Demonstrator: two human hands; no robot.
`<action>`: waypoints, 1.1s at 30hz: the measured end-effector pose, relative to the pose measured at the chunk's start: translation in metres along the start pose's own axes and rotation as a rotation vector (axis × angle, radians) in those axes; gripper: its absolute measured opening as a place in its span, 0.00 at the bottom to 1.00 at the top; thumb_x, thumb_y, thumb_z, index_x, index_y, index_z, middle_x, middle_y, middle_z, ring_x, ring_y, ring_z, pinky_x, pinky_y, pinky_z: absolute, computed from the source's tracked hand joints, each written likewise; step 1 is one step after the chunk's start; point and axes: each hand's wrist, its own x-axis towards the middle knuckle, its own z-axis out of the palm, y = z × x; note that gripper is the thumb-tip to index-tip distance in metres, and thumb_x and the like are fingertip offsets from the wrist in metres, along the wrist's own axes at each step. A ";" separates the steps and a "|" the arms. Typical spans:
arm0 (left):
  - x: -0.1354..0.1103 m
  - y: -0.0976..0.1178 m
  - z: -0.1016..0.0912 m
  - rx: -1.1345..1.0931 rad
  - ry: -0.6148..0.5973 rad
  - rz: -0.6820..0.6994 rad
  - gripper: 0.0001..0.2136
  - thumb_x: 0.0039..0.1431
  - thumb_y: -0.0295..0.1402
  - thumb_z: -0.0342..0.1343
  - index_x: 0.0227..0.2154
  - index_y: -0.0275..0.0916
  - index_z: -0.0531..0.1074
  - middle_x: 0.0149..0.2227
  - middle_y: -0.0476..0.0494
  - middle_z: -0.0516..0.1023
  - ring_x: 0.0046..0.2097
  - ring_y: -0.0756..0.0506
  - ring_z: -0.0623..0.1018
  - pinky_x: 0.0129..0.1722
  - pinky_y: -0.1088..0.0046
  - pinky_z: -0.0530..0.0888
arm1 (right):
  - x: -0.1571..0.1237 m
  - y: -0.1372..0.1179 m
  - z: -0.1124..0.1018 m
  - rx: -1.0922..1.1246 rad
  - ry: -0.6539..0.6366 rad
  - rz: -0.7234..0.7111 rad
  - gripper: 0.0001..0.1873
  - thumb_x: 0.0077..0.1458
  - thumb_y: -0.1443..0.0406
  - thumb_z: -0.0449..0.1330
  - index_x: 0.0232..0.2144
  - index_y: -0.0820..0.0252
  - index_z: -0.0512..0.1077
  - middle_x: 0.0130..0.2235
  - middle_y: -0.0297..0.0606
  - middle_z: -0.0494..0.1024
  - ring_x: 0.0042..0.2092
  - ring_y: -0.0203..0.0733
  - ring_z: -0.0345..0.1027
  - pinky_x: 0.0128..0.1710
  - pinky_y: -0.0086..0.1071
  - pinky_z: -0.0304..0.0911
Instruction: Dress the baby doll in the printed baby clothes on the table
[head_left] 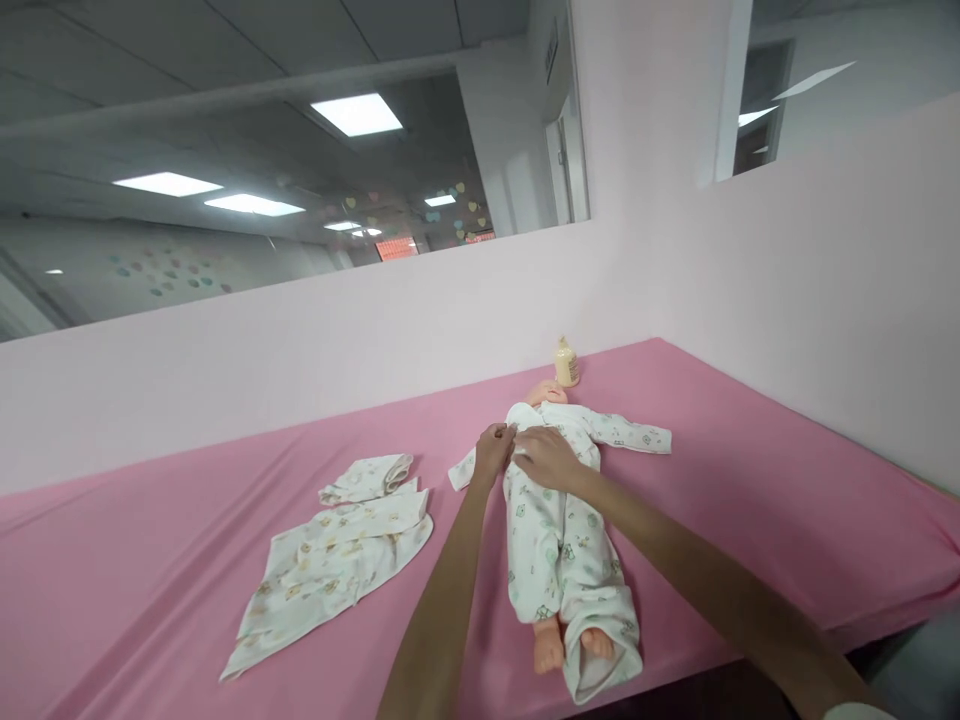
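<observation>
1. As the doll [561,530] lies on its back on the pink tabletop [750,470], its long axis runs away from the person, with the bare feet toward the near edge and the head toward the far wall [375,340].
2. Both hands meet on the chest of the doll, just below the head, so most of the body stretches from the hands back toward the person.
3. The left hand [493,452] is curled almost closed, and its fingertips seem to pinch the white printed garment [541,565] at the front of the chest.
4. The right hand [547,457] lies palm down on the same cloth, with its fingers bent toward the left hand. Whether it really grips the cloth, I cannot tell.
5. The two hands are equally near, with one arm on each side of the doll.
6. A cream bottle [566,362] stands just beyond the head, and spare clothes [337,560] lie flat to the left, apart from the doll.
</observation>
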 end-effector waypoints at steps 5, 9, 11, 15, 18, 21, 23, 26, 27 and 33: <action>0.011 0.007 0.009 -0.010 -0.123 -0.046 0.15 0.47 0.43 0.59 0.21 0.39 0.62 0.17 0.56 0.60 0.20 0.53 0.58 0.20 0.77 0.55 | 0.006 -0.006 0.013 -0.160 -0.060 -0.072 0.15 0.62 0.64 0.49 0.38 0.64 0.75 0.48 0.48 0.75 0.52 0.51 0.64 0.54 0.45 0.54; 0.006 0.016 0.002 -0.002 -0.073 -0.019 0.13 0.47 0.36 0.56 0.21 0.41 0.56 0.19 0.57 0.56 0.22 0.53 0.57 0.22 0.77 0.55 | 0.004 -0.004 0.014 -0.190 -0.055 -0.048 0.17 0.63 0.63 0.47 0.39 0.62 0.76 0.46 0.47 0.76 0.51 0.51 0.64 0.53 0.46 0.53; -0.003 0.022 -0.006 0.027 -0.019 0.055 0.12 0.48 0.34 0.55 0.21 0.40 0.55 0.21 0.56 0.56 0.25 0.53 0.57 0.25 0.77 0.56 | 0.004 -0.003 0.014 -0.178 -0.044 -0.048 0.17 0.62 0.63 0.47 0.41 0.61 0.76 0.46 0.47 0.76 0.51 0.50 0.64 0.53 0.46 0.53; -0.031 0.031 -0.024 0.224 0.033 0.295 0.12 0.53 0.34 0.51 0.21 0.40 0.54 0.22 0.55 0.56 0.27 0.51 0.58 0.27 0.75 0.56 | 0.007 -0.003 0.017 -0.160 -0.024 -0.032 0.17 0.62 0.63 0.48 0.41 0.64 0.76 0.46 0.48 0.77 0.52 0.52 0.64 0.54 0.47 0.52; -0.053 0.027 -0.029 0.381 -0.001 0.382 0.12 0.57 0.35 0.48 0.22 0.40 0.53 0.22 0.54 0.58 0.26 0.50 0.58 0.27 0.74 0.56 | 0.009 -0.006 0.020 -0.159 -0.030 0.013 0.16 0.60 0.64 0.50 0.38 0.64 0.76 0.44 0.50 0.78 0.51 0.52 0.66 0.54 0.46 0.51; -0.069 0.017 -0.027 0.496 -0.035 0.382 0.10 0.58 0.32 0.46 0.23 0.41 0.53 0.23 0.53 0.61 0.27 0.49 0.59 0.27 0.73 0.56 | 0.004 -0.008 0.018 -0.164 -0.037 0.009 0.15 0.60 0.65 0.50 0.36 0.64 0.77 0.43 0.50 0.79 0.49 0.51 0.67 0.53 0.43 0.53; -0.075 0.013 -0.024 0.528 -0.035 0.362 0.07 0.58 0.31 0.46 0.26 0.41 0.54 0.25 0.52 0.63 0.28 0.49 0.60 0.28 0.73 0.57 | -0.003 -0.006 0.012 -0.140 -0.023 -0.021 0.15 0.60 0.66 0.49 0.36 0.63 0.76 0.41 0.48 0.79 0.46 0.48 0.69 0.51 0.40 0.56; -0.081 0.015 -0.020 0.529 -0.027 0.328 0.04 0.56 0.30 0.47 0.29 0.42 0.57 0.28 0.52 0.65 0.29 0.48 0.62 0.28 0.73 0.58 | -0.016 0.012 -0.002 -0.070 0.071 0.015 0.16 0.61 0.68 0.47 0.34 0.60 0.75 0.38 0.43 0.79 0.41 0.44 0.69 0.46 0.36 0.59; -0.082 0.017 -0.019 0.522 -0.032 0.323 0.03 0.55 0.29 0.47 0.29 0.42 0.57 0.29 0.51 0.65 0.30 0.48 0.63 0.28 0.73 0.59 | -0.018 0.022 -0.007 -0.057 0.129 0.056 0.17 0.61 0.69 0.46 0.37 0.59 0.75 0.40 0.43 0.78 0.42 0.44 0.69 0.45 0.36 0.59; -0.088 0.026 -0.009 0.521 -0.078 0.547 0.06 0.58 0.27 0.42 0.30 0.41 0.62 0.34 0.46 0.70 0.38 0.45 0.69 0.38 0.68 0.66 | -0.012 0.084 -0.023 0.136 0.126 0.215 0.28 0.54 0.72 0.51 0.58 0.59 0.65 0.53 0.44 0.73 0.53 0.49 0.64 0.53 0.40 0.57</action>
